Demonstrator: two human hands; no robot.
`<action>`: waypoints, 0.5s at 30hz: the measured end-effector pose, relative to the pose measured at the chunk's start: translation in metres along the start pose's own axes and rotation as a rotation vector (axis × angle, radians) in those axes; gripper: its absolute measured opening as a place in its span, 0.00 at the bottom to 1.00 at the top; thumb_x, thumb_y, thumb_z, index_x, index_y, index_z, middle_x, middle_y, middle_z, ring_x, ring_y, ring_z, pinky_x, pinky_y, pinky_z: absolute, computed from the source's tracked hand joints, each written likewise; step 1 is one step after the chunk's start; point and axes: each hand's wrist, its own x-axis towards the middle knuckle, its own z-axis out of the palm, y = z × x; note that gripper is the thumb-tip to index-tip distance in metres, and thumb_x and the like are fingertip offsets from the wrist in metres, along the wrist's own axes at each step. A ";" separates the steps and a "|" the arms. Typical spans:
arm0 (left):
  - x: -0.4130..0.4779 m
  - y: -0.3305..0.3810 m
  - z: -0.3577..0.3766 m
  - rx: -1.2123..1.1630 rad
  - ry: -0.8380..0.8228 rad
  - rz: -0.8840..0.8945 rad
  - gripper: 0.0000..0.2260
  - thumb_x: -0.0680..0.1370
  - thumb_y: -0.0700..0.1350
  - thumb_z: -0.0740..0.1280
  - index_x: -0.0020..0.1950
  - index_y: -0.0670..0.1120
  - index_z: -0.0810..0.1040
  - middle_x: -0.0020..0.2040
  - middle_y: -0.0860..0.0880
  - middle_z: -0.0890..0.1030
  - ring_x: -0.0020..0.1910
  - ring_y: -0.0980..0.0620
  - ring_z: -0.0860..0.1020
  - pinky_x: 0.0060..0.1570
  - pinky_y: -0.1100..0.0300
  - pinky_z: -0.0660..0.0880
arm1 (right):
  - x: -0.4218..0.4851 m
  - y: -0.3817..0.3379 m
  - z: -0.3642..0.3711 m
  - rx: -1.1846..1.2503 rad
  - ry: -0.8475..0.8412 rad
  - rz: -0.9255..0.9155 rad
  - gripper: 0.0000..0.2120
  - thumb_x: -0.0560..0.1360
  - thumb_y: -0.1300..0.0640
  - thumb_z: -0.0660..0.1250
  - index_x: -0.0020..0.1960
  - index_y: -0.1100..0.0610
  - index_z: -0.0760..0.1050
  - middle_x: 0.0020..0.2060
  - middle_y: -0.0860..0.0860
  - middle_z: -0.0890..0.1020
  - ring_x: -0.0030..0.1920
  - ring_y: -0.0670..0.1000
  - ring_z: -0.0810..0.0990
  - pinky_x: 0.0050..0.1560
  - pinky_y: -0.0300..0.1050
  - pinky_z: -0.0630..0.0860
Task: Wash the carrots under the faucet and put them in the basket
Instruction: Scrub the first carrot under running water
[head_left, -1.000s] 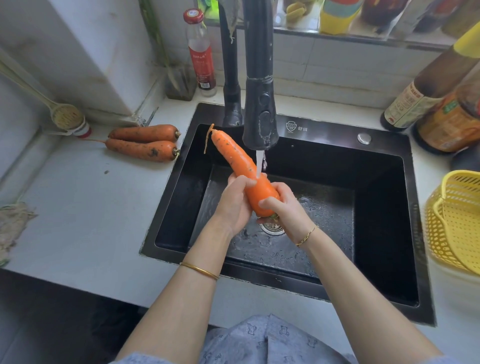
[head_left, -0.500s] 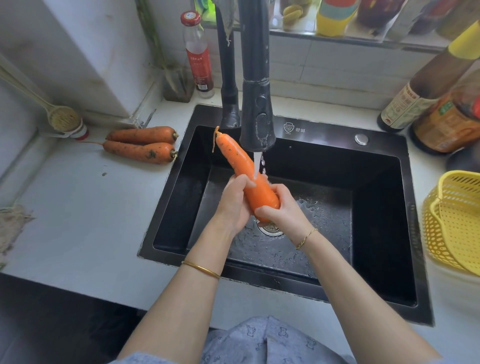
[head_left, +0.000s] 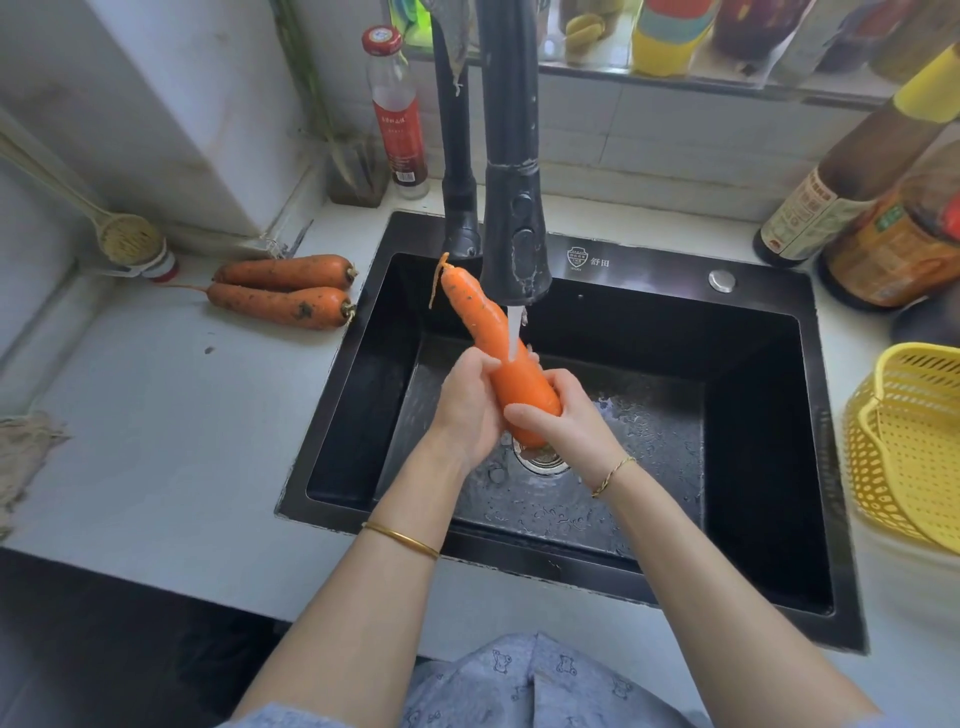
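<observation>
Carrot (head_left: 511, 358) sits over the sink (head_left: 649, 291) under running water, left hand (head_left: 470, 402) and right hand (head_left: 563, 418) both wrapped round it. Wet carrots slip (it could drop into the sink).

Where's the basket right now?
The yellow basket sits at the right edge of the head view, on the counter just right of the black sink, nearer the camera than the sauce bottles.
</observation>
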 end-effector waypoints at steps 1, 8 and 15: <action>0.000 0.000 0.000 -0.004 -0.009 -0.003 0.13 0.79 0.41 0.52 0.55 0.42 0.75 0.48 0.42 0.78 0.50 0.46 0.77 0.57 0.46 0.74 | 0.000 -0.001 -0.001 0.027 -0.012 0.008 0.23 0.71 0.51 0.73 0.60 0.53 0.66 0.51 0.49 0.74 0.45 0.49 0.79 0.40 0.45 0.81; 0.002 0.001 0.000 -0.061 -0.005 0.005 0.13 0.80 0.41 0.51 0.52 0.41 0.75 0.45 0.43 0.78 0.48 0.47 0.77 0.57 0.49 0.74 | -0.001 -0.002 -0.009 0.057 -0.135 0.055 0.21 0.65 0.44 0.67 0.54 0.52 0.71 0.48 0.50 0.78 0.43 0.46 0.80 0.37 0.38 0.78; -0.002 0.002 0.004 -0.013 0.005 -0.008 0.16 0.80 0.42 0.56 0.66 0.39 0.70 0.50 0.44 0.78 0.51 0.48 0.78 0.54 0.51 0.77 | 0.003 0.002 -0.001 -0.022 0.014 -0.039 0.13 0.77 0.44 0.63 0.56 0.51 0.71 0.49 0.45 0.78 0.48 0.44 0.78 0.42 0.37 0.73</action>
